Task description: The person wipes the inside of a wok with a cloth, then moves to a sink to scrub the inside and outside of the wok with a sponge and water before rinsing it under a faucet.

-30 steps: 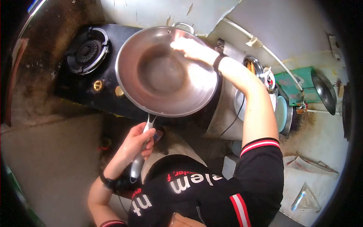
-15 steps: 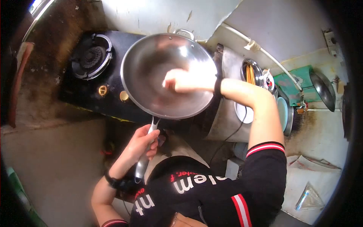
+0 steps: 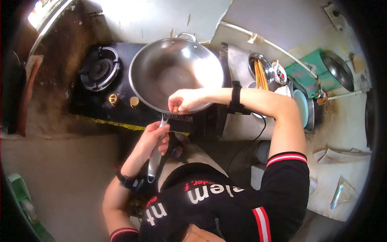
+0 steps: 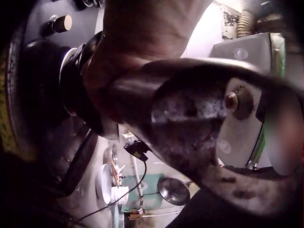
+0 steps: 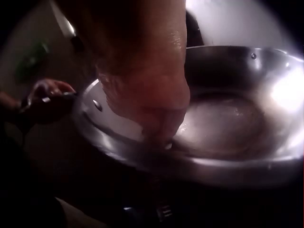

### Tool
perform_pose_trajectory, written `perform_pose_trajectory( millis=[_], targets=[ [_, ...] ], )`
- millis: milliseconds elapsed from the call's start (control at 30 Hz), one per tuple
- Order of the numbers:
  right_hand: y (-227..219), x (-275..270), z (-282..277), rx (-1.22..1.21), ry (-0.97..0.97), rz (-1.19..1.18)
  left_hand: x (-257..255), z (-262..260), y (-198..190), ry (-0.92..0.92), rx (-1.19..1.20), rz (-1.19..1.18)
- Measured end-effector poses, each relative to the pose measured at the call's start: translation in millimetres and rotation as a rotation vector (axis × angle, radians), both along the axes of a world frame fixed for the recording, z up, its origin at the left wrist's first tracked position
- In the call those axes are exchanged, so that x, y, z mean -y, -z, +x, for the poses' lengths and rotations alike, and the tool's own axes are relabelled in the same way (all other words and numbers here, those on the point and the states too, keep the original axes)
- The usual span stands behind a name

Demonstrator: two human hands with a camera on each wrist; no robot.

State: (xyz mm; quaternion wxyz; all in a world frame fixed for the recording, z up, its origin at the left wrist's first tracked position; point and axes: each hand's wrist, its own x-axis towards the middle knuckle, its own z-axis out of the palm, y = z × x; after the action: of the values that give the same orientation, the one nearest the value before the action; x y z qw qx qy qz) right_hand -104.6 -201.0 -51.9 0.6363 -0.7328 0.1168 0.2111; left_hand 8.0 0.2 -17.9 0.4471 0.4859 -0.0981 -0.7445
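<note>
A wide steel wok sits on the black stove, its inside also in the right wrist view. The left hand grips its long handle; the left wrist view shows the handle close up. With fingers curled down, the right hand touches the wok's near inner wall beside the handle joint. In the right wrist view the right hand covers part of the rim, and whether anything small lies under its fingertips cannot be told.
A second burner and two gold knobs lie left of the wok. On the right stand a steel bowl with chopsticks, a light-blue basin and a hanging dark pan. A black cable hangs off the counter.
The right hand has moved from the wok's far right wall across the inside to the near rim. The left hand keeps its grip on the handle. The head view has shifted slightly.
</note>
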Motion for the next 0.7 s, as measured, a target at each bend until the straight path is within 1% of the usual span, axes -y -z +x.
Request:
perform_pose_trajectory(
  millis=[33, 100, 133, 200, 233, 300, 333, 367, 400, 433, 467, 500, 533, 567, 600, 633, 667, 700],
  targets=[
    [-9, 6, -2, -0.009, -0.057, -0.006, 0, 0, 2, -0.011, 0.000, -0.014],
    [-33, 9, -19, 0.064, 0.109, 0.163, -1, 3, 3, 0.028, 0.019, -0.045],
    [-43, 8, -31, 0.084, 0.123, 0.154, -2, 3, 4, 0.023, -0.010, -0.067],
    [-60, 1, -63, 0.364, 0.532, 0.548, -7, 5, 7, 0.040, -0.075, -0.108],
    [-67, -3, -81, 0.435, 0.600, 0.597, -11, 7, 14, 0.029, -0.116, -0.145],
    [-67, -9, -125, 0.536, 0.692, 0.561, -15, -1, 12, -0.064, -0.155, -0.137],
    [-63, -13, -148, 0.625, 0.752, 0.614, -18, -5, 13, -0.102, -0.114, -0.124],
    [-57, -20, -172, 0.685, 0.829, 0.704, -21, -6, 15, -0.137, -0.074, -0.111],
    [-49, -27, -195, 0.757, 0.898, 0.744, -24, -5, 23, -0.122, -0.202, -0.159],
    [-41, -37, -219, 0.837, 0.967, 0.777, -29, 2, 46, -0.095, -0.231, -0.242],
    [-28, -51, -241, 0.887, 1.140, 0.837, -37, 12, 81, -0.118, -0.087, -0.221],
    [-19, -63, -269, 0.884, 1.258, 0.856, -41, 12, 104, -0.042, -0.306, -0.280],
    [0, -76, -293, 0.923, 1.382, 0.759, -46, 13, 118, -0.019, -0.302, -0.192],
    [20, -92, -323, 0.956, 1.514, 0.654, -49, 10, 146, -0.130, -0.222, -0.050],
    [32, -116, -354, 0.948, 1.688, 0.619, -15, -4, 151, -0.011, -0.230, -0.038],
    [47, -138, -384, 0.929, 1.844, 0.596, 6, -26, 158, 0.093, -0.190, -0.044],
    [85, -154, -419, 0.989, 1.928, 0.576, 31, -54, 156, 0.175, -0.146, -0.057],
    [86, -178, -443, 1.030, 2.144, 0.568, 44, -64, 162, 0.239, -0.105, -0.072]
  ],
)
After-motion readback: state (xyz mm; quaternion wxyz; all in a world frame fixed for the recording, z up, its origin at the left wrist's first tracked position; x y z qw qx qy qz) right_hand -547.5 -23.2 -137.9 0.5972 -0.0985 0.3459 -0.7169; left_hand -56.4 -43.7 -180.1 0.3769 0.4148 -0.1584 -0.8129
